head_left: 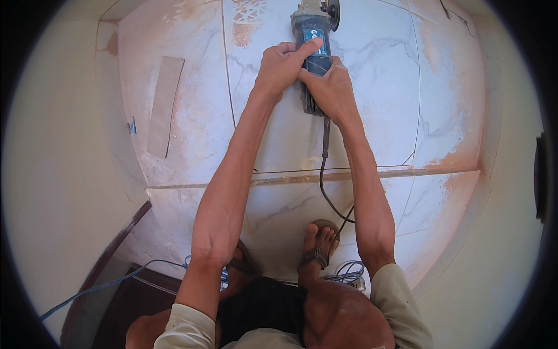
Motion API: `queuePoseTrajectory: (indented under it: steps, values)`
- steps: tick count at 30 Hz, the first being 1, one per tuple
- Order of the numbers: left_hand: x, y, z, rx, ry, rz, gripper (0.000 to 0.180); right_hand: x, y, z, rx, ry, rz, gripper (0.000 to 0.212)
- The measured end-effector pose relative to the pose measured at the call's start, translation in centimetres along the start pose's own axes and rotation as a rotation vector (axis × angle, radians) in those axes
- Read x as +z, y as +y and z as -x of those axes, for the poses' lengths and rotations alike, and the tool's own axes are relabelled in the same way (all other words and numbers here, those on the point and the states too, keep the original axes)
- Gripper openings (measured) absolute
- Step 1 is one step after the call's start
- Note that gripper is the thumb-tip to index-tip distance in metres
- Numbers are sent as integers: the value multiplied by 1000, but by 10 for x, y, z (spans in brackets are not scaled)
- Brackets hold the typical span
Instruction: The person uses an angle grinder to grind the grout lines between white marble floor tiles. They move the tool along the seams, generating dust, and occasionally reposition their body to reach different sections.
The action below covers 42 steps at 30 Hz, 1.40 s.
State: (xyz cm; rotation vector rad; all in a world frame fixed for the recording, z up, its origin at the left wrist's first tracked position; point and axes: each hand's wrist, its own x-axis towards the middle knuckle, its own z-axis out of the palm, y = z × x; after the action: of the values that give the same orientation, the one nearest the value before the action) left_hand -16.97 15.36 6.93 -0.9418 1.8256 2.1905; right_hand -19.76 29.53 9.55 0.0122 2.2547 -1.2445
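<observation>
An angle grinder [300, 26] with a dark blue and black body is held out in front of me over the tiles. Its dark disc [333, 13] stands on edge at the right of the metal head, near the top of the view. My left hand [280, 68] grips the body from the left, its thumb lying across the label. From the right, my right hand [332, 88] is closed round the rear part, close to my left thumb. A black power cord [325, 139] runs from the back end toward my feet.
Dusty white marble-look tiles [372, 110] make up the floor, crossed by a brownish joint [290, 180]. At left lies a narrow beige strip [165, 107] near a small blue scrap [132, 125]. Coiled cable [347, 272] sits beside my sandalled foot; a blue cable [110, 283] trails left. Pale walls flank both sides.
</observation>
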Motion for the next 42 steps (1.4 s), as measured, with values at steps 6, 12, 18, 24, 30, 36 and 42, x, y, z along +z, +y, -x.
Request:
queuePoseTrajectory:
  steps: [6,12,18,24,30,36,42]
  values:
    - [0,-3,6,-2,4,-17,75,2,4,8,9,2,-3,88]
    - [1,-5,13,-17,9,-36,70,1,4,17,14,5,-5,84]
    - [-1,-5,17,5,-14,-58,83,0,7,22,7,3,-11,83]
    - [2,-8,15,15,-19,-35,68,0,6,23,-6,12,-18,84]
    - [2,-6,10,24,4,-57,72,1,7,14,-9,19,-11,87]
    - [1,-7,13,2,-13,-114,75,-2,5,22,8,3,-25,88]
    - [-1,-9,12,-2,-33,-124,76,-2,8,23,11,-12,-7,88]
